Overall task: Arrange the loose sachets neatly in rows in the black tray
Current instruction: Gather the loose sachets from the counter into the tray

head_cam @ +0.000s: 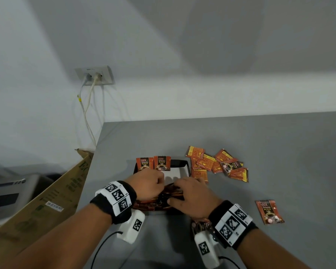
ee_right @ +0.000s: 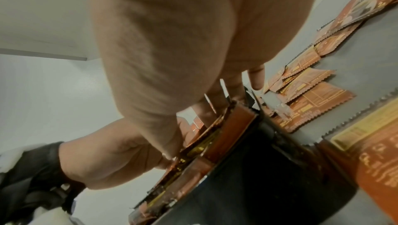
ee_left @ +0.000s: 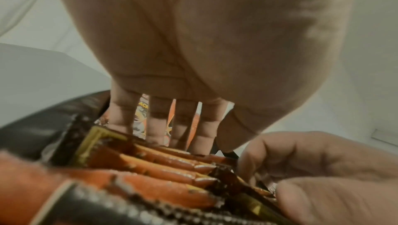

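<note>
The left hand (head_cam: 146, 182), fingers straight, is pressing orange foil sachets (head_cam: 151, 205) in a black plastic tray (head_cam: 179, 163) — the right hand (head_cam: 190, 195) is pinching them.

The sachets (ee_left: 168, 167) look like glossy foil with serrated edges. The tray (head_cam: 180, 163) is shiny black plastic, the surface (head_cam: 250, 136) smooth matt grey, the box (head_cam: 52, 200) plain brown cardboard.

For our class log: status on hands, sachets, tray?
Left hand and right hand on sachet row in black tray. Loose sachets on table, right of tray. Nothing blocking.
</note>
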